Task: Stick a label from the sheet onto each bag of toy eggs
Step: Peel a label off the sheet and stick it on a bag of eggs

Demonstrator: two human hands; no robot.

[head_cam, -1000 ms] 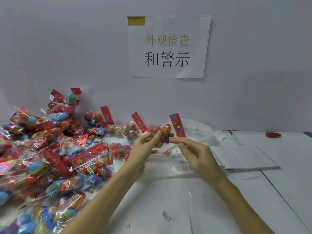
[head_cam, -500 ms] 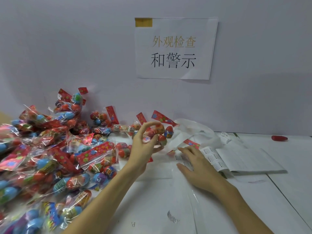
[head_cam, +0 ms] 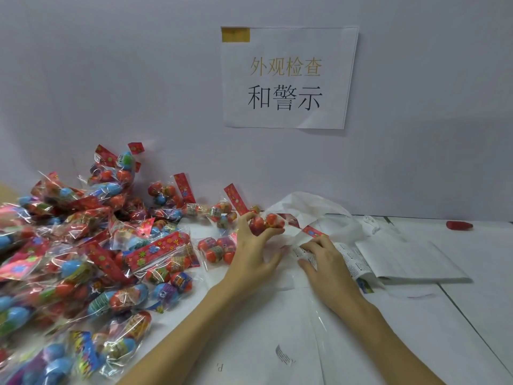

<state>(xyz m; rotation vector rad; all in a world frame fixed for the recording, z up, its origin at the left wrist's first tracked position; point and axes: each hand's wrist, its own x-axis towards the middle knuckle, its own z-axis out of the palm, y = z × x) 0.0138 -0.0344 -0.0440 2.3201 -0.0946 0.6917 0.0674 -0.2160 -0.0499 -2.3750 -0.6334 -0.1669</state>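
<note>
White worktop (head_cam: pixel 416 343); heap of egg bags (head_cam: pixel 83 259) fills its left. Left hand (head_cam: pixel 255 251) clamps one bag (head_cam: pixel 266 222) beside the label sheet (head_cam: pixel 352 259); right hand (head_cam: pixel 324 259) curled, picking at a label. Risk: label tears or folds onto itself if peeled crooked.

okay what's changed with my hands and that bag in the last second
The left hand lowered the bag of toy eggs from mid-air to the table, still gripping it. The right hand dropped onto the label sheet. The pile of bags stayed put.
</note>
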